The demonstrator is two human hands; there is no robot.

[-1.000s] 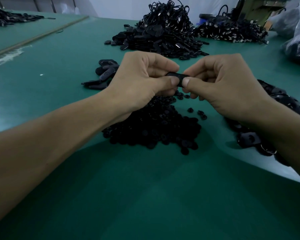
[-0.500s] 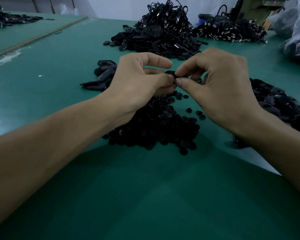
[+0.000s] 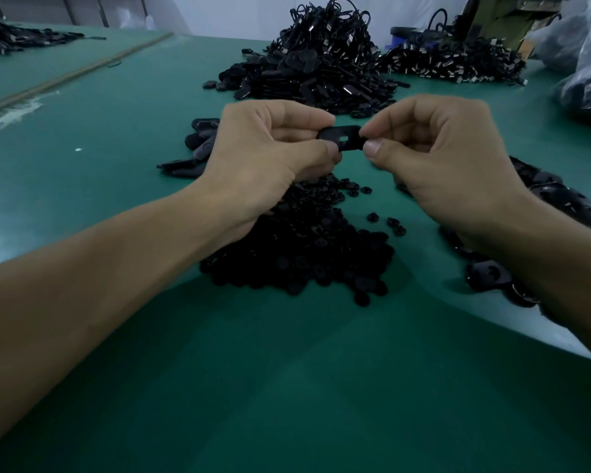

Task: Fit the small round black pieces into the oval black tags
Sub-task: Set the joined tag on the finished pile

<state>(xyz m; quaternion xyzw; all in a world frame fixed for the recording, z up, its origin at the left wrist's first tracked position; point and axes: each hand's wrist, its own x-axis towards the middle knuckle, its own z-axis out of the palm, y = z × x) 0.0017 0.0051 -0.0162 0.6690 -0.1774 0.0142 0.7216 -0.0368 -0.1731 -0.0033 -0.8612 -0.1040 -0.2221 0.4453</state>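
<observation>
Green tabletop: left hand and right hand pinch one oval tag, hole empty; round pieces heaped at 6 o'clock, looks like plenty left to fit.

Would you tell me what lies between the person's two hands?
In the head view, an oval black tag spans the gap, its ends pinched by the left hand and the right hand.
</observation>
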